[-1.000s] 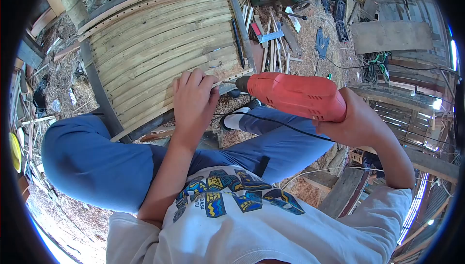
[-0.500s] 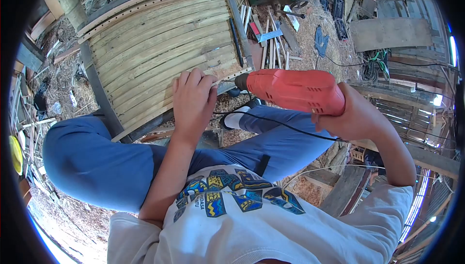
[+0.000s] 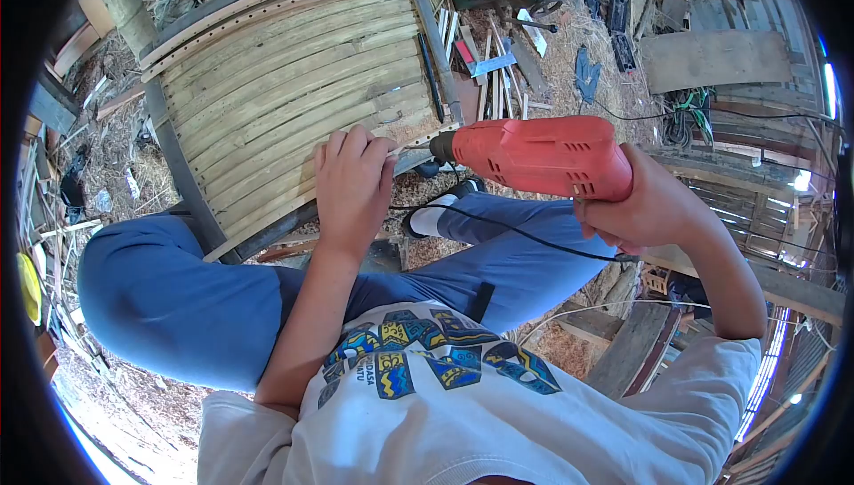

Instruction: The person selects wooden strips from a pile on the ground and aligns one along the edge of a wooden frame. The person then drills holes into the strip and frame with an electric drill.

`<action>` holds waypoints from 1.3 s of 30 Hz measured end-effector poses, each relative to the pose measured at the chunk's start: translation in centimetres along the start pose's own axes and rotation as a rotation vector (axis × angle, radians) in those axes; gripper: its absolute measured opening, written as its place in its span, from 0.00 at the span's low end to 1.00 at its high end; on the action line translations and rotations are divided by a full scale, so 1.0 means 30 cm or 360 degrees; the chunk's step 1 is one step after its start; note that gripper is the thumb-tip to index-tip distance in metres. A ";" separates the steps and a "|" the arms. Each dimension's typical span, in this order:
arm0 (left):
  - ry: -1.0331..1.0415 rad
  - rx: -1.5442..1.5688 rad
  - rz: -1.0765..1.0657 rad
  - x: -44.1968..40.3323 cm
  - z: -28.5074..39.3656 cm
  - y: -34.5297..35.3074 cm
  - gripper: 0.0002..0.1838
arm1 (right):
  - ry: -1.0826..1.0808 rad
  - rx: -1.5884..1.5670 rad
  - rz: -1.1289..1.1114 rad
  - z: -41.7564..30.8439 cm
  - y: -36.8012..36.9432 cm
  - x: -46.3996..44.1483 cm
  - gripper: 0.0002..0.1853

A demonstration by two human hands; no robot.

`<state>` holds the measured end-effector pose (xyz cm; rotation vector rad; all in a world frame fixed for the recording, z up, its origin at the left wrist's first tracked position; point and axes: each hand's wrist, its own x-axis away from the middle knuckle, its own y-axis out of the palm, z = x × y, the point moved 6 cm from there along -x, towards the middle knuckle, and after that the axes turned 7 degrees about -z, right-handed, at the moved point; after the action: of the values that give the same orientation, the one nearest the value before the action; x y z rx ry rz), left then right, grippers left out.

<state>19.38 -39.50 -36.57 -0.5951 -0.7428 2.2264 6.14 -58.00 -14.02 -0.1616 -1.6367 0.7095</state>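
Observation:
My right hand (image 3: 636, 200) is wrapped round the handle of a red power drill (image 3: 538, 157), which is held level and points left. Its dark chuck (image 3: 442, 146) is close to the right end of a narrow wooden strip (image 3: 258, 234) along the near edge of a slatted wooden table (image 3: 294, 84). My left hand (image 3: 351, 173) grips the strip, fingers on top and thumb toward the drill. Part of the strip is hidden under this hand. Whether the bit is inside the wood I cannot make out.
A dark thin rod (image 3: 431, 77) lies at the table's right side. Another strip with a row of holes (image 3: 280, 15) lies along the far edge. The drill's black cord (image 3: 507, 225) crosses over my leg. Scrap wood sticks (image 3: 503, 84) lie on the shavings-covered floor.
The drill and my right hand have shifted slightly up, and the drill's rear is tilted a little higher. My left hand stays in place on the strip.

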 end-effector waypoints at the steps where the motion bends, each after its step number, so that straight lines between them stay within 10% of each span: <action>1: 0.0002 0.0012 -0.0002 0.001 -0.001 0.001 0.10 | 0.0014 0.0006 0.0003 0.016 -0.001 -0.009 0.25; 39: -0.0001 0.0034 -0.0012 -0.001 -0.003 0.002 0.10 | -0.0128 0.0348 0.0181 0.048 -0.028 -0.043 0.28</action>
<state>19.43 -39.53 -36.68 -0.5801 -0.7198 2.2249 5.30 -59.83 -14.72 -0.0694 -1.6224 0.9875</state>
